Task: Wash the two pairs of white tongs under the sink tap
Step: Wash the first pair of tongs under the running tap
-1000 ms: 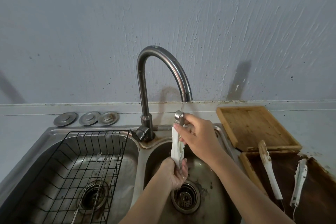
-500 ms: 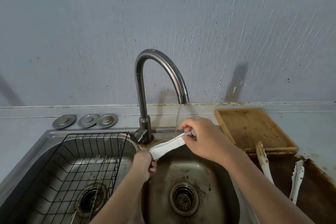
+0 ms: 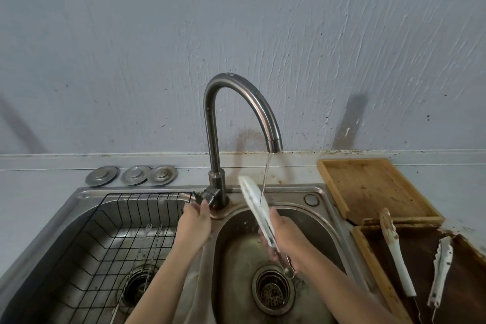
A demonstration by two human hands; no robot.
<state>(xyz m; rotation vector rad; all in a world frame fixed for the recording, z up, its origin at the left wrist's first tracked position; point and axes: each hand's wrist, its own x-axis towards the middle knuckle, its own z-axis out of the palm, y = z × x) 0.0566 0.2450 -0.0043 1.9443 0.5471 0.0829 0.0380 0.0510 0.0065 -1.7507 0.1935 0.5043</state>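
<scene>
My right hand [image 3: 289, 242] grips a pair of white tongs [image 3: 256, 202] by the handle end, over the right basin [image 3: 331, 221]. The tongs point up and to the left, and a thin stream of water from the curved tap [image 3: 236, 92] lands on their upper half. A metal loop hangs from the handle end below my palm. My left hand [image 3: 194, 229] reaches up to the tap lever [image 3: 209, 196] and pinches it. On the dark tray [image 3: 468, 284] at the right lie a brown-smeared white tong [image 3: 394, 252] and another white tong [image 3: 441, 271].
A black wire basket [image 3: 105, 231] fills the left basin, with metal skewers and a fork inside. Three metal sink plugs [image 3: 135, 175] sit on the counter behind it. A light wooden tray [image 3: 368, 187] lies right of the sink. The right basin's drain [image 3: 272, 289] is open.
My left hand has let go of the tongs' tip and gone to the tap lever. My right hand has swung the tongs from lying crosswise to pointing up under the stream.
</scene>
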